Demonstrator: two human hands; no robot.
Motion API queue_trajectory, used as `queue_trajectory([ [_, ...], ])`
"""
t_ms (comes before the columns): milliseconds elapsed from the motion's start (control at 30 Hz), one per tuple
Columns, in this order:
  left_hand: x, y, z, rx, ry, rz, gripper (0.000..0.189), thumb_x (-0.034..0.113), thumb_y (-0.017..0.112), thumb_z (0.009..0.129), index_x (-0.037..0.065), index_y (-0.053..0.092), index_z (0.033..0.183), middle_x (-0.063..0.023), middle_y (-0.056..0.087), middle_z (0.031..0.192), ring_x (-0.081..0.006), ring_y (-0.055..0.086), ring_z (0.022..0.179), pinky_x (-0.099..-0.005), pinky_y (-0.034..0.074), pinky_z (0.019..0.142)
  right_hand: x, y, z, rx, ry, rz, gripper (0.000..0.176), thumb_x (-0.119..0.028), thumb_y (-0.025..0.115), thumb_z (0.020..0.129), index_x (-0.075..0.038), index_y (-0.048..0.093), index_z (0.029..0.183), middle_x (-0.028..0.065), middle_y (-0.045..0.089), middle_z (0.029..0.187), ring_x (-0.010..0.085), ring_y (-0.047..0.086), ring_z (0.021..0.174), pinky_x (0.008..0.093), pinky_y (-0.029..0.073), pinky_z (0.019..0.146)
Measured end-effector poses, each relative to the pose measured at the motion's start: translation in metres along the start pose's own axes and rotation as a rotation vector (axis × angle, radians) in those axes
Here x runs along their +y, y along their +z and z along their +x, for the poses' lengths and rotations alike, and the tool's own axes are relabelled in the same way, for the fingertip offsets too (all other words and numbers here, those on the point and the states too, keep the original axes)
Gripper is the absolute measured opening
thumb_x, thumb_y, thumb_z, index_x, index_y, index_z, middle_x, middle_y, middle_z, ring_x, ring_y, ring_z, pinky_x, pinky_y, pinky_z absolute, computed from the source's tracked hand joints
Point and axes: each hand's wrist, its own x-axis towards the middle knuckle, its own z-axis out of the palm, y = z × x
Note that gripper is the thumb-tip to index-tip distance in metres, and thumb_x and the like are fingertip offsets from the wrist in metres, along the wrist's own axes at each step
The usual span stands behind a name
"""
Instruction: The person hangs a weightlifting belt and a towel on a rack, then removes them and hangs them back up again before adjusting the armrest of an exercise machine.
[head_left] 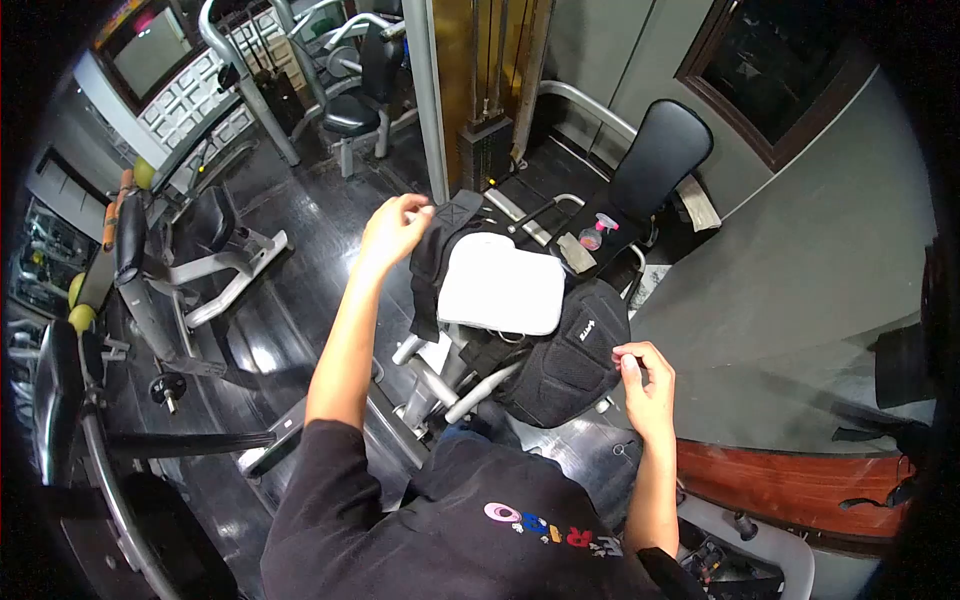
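Observation:
A black padded wrap (560, 375) with pale lettering lies spread over the machine in front of me. On it rests a white cushion-like pad (505, 287) with rounded corners. My left hand (397, 232) is at the upper left, fingers curled together with the tips at the edge of a black strap (455, 215), which has cross stitching near its end. My right hand (648, 388) is at the wrap's right side, thumb and forefinger pinched at its outer edge. The underside of the wrap is hidden.
Beyond the wrap, a black machine seat (600, 245) holds a pink-topped spray bottle (597, 232) and a folded cloth (576, 253). A weight stack (486, 150) stands behind. Exercise benches (200, 240) fill the left; a grey wall (780, 270) curves along the right.

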Motion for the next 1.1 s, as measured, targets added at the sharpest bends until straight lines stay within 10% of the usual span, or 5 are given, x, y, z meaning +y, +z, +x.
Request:
queue_trajectory([
  [200,0.026,0.034,0.063,-0.338,0.135,0.412,0.090,0.073,0.065,0.076,0.020,0.050,0.147,-0.0205,0.062,0.133,-0.0398,0.060,0.123,-0.0510,0.045,0.104,-0.011,0.028,0.018,0.052,0.039,-0.056,0.015,-0.009,0.057,0.099,0.002,0.067,0.098,0.0082,0.067,0.090,0.0150,0.063,0.082,0.0297,0.051,0.078],
  [333,0.015,0.058,0.072,-0.373,0.107,0.354,0.073,0.061,0.068,0.076,0.018,0.061,0.134,-0.0191,0.070,0.120,-0.0375,0.064,0.117,-0.0518,0.045,0.101,-0.010,0.029,0.012,0.119,0.102,-0.062,0.014,-0.008,0.058,0.098,0.002,0.068,0.099,0.0098,0.067,0.090,0.0171,0.064,0.083,0.0303,0.051,0.078],
  [533,0.000,0.072,0.066,-0.060,0.045,-0.113,0.038,0.034,0.060,0.092,0.009,0.063,0.120,-0.0218,0.072,0.104,-0.0402,0.068,0.103,-0.0438,0.052,0.090,-0.008,0.030,0.011,0.150,0.191,-0.050,0.012,-0.006,0.059,0.096,0.002,0.068,0.100,0.0111,0.068,0.091,0.0197,0.066,0.085,0.0307,0.050,0.079],
  [700,-0.020,0.076,0.063,0.097,-0.019,-0.617,0.028,0.022,0.046,0.104,0.004,0.061,0.118,-0.0138,0.072,0.096,-0.0229,0.070,0.094,-0.0352,0.052,0.088,-0.018,0.042,0.026,0.114,0.152,-0.109,0.012,-0.004,0.059,0.095,0.001,0.068,0.100,0.0112,0.068,0.090,0.0199,0.066,0.084,0.0307,0.050,0.078],
  [1100,-0.047,0.040,0.054,0.242,-0.048,-1.115,0.039,0.034,0.037,0.107,0.003,0.055,0.122,-0.0124,0.069,0.097,-0.0255,0.070,0.092,-0.0374,0.054,0.089,-0.017,0.050,0.037,0.081,0.170,-0.117,0.013,-0.008,0.059,0.096,0.001,0.068,0.099,0.0118,0.069,0.092,0.0207,0.065,0.084,0.0314,0.050,0.078],
])
